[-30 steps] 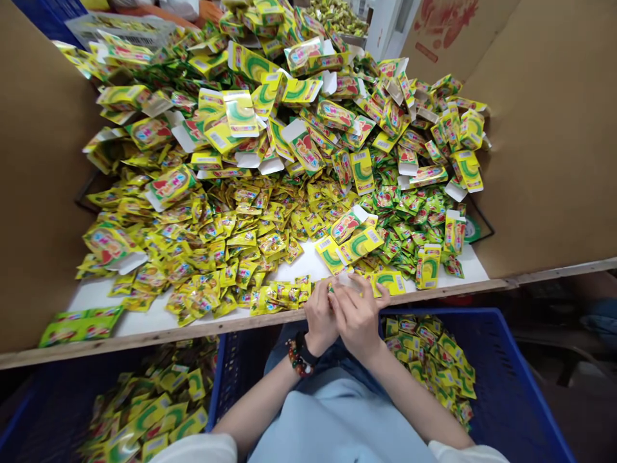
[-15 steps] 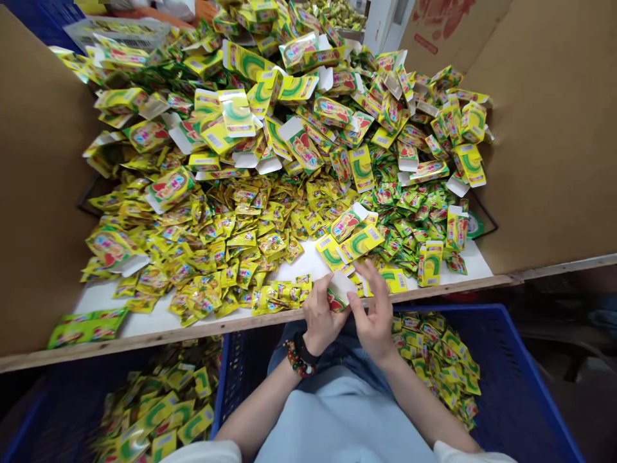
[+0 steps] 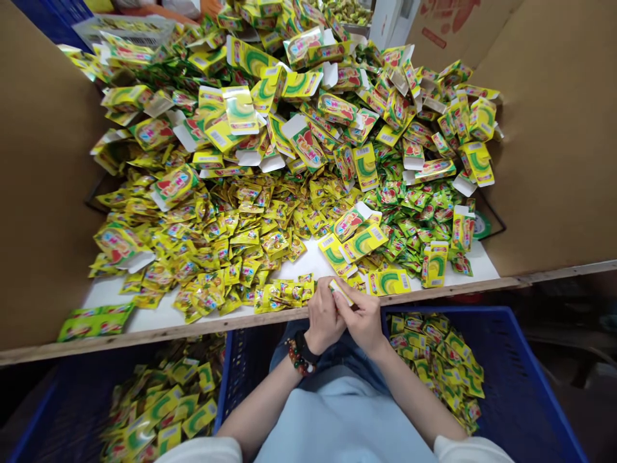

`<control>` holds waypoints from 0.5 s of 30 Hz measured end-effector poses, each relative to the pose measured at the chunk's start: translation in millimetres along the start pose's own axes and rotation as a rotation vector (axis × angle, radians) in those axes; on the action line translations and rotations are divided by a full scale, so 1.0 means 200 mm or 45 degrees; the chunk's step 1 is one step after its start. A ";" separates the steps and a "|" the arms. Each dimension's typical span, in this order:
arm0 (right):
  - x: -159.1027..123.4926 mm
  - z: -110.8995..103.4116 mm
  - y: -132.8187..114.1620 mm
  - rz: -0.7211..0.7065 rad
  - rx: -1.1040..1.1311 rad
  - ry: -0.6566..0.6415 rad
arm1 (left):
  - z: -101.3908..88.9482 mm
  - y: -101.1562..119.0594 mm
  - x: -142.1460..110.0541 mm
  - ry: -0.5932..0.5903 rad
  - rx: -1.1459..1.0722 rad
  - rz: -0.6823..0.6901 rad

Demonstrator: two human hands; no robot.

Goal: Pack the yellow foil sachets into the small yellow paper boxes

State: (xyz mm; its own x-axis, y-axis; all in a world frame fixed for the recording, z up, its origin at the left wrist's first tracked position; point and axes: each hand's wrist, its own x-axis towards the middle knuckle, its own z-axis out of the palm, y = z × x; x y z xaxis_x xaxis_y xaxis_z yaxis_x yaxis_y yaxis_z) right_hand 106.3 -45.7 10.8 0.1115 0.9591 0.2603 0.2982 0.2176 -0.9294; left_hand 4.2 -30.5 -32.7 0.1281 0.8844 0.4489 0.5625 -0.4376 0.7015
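At the front edge of the table, my left hand [image 3: 324,316] and my right hand [image 3: 360,319] come together around a small candy box [image 3: 341,292]. The fingers of both are closed on it and cover most of its sides; only a narrow yellow and white strip shows. Just beyond lie several yellow and green boxes [image 3: 364,242], some with white end flaps standing out. Left of my hands are small yellow sachets [image 3: 284,294] close to the edge. Another box [image 3: 388,281] lies flat to the right of my right hand.
A high heap of boxes [image 3: 308,145] fills the back, with green sachets [image 3: 398,241] at right. Cardboard walls [image 3: 554,141] flank the white tabletop [image 3: 308,258]. Below the edge stand blue crates [image 3: 518,379] holding filled-looking boxes [image 3: 441,360]. A green packet strip [image 3: 96,321] lies front left.
My right hand has moved in against my left, and its fingers have closed on the box. The box's white flap, upright before, no longer stands out. The view has shifted slightly.
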 end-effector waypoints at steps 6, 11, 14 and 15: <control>0.03 0.00 -0.01 0.164 0.108 -0.029 | 0.03 -0.01 0.00 0.046 0.047 -0.004; 0.04 -0.03 -0.02 -0.128 -0.106 -0.212 | 0.03 -0.04 -0.02 0.084 -0.044 -0.082; 0.02 -0.05 -0.01 -0.263 -0.184 -0.371 | 0.00 -0.06 -0.02 0.038 -0.277 -0.131; 0.00 -0.06 -0.01 -0.292 -0.164 -0.389 | -0.01 -0.06 -0.02 0.016 -0.406 -0.167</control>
State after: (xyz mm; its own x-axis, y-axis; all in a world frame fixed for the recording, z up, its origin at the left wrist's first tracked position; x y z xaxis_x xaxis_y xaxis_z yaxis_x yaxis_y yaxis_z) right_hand 116.5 -47.8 16.4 -0.2527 0.9022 0.3496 0.4012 0.4265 -0.8107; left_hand -5.0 -28.4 -40.9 0.0604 0.9352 0.3490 0.2894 -0.3510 0.8905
